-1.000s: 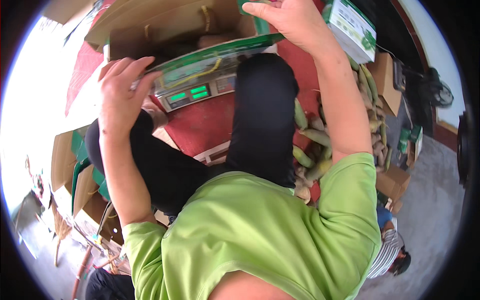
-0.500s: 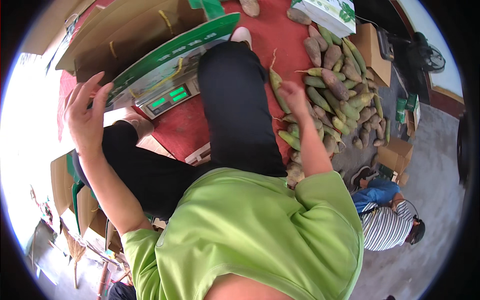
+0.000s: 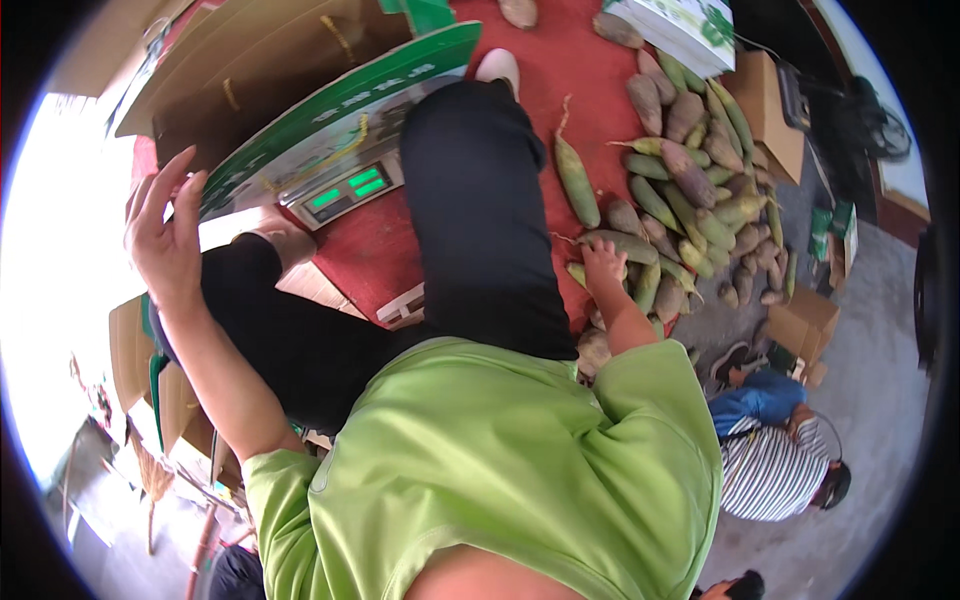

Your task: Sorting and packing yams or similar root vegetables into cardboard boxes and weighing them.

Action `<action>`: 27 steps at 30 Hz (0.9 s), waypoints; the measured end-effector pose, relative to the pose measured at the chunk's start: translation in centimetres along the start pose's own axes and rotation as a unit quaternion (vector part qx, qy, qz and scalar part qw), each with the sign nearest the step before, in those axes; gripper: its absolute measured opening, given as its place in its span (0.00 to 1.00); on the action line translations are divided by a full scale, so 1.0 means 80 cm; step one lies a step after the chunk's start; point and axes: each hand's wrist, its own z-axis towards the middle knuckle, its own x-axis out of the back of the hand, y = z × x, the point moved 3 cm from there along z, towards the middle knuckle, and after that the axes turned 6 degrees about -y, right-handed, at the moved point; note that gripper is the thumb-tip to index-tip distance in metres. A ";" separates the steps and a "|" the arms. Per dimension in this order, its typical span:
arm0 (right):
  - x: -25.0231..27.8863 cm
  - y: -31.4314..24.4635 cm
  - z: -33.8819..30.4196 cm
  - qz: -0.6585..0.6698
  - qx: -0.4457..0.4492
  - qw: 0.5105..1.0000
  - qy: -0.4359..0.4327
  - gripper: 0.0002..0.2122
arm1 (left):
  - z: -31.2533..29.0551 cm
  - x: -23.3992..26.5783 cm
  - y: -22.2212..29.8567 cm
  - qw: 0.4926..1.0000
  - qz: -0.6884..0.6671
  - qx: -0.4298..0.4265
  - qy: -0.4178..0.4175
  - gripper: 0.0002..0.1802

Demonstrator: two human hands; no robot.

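My left hand (image 3: 165, 235) is raised with its fingers apart, beside the left edge of a large open carton (image 3: 270, 100), and it holds nothing. The carton has a green printed side panel and yellow cord handles. It stands over a digital scale (image 3: 345, 197) with a lit green display. My right hand (image 3: 605, 268) lies on the near part of a heap of green radishes (image 3: 653, 202) and purple-brown root vegetables (image 3: 688, 178). Its fingers are spread and touch a greenish radish (image 3: 622, 243). One long radish (image 3: 573, 180) with a thin tail lies apart, left of the heap.
Red sheeting (image 3: 545, 70) covers the surface around the scale. A white printed box (image 3: 675, 35) and a brown carton (image 3: 770, 115) stand beyond the heap. At right, a person in a striped top (image 3: 775, 465) bends beside another carton (image 3: 803, 322). A broom (image 3: 152, 475) is at lower left.
My right hand has moved nearer to me, from beside the long radish onto the near part of the heap. My left hand stays raised by the carton. Another person's head appears at the lower edge.
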 end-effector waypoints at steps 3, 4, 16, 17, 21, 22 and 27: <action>-0.007 0.009 -0.002 -0.018 -0.002 0.999 -0.047 0.12 | 0.007 -0.010 0.007 1.000 0.013 0.000 0.001 0.10; -0.008 0.011 0.000 -0.011 -0.010 0.998 -0.060 0.11 | 0.008 -0.008 0.007 1.000 0.015 0.012 -0.013 0.11; 0.033 0.049 -0.009 0.175 -0.029 0.983 0.037 0.19 | 0.011 0.000 0.015 1.000 0.015 -0.007 -0.016 0.14; 0.026 0.062 -0.006 0.263 -0.035 0.962 0.059 0.22 | 0.011 -0.001 0.013 1.000 0.008 -0.005 -0.012 0.14; 0.043 0.096 0.018 0.495 -0.017 0.858 0.135 0.27 | 0.008 0.003 0.010 1.000 0.019 -0.009 -0.017 0.12; 0.065 0.092 0.018 0.594 0.003 0.788 0.162 0.27 | 0.007 0.003 0.009 1.000 0.022 -0.006 -0.014 0.12; 0.264 0.101 -0.034 0.576 0.096 0.731 0.353 0.22 | 0.005 0.000 0.001 1.000 0.003 0.010 -0.012 0.13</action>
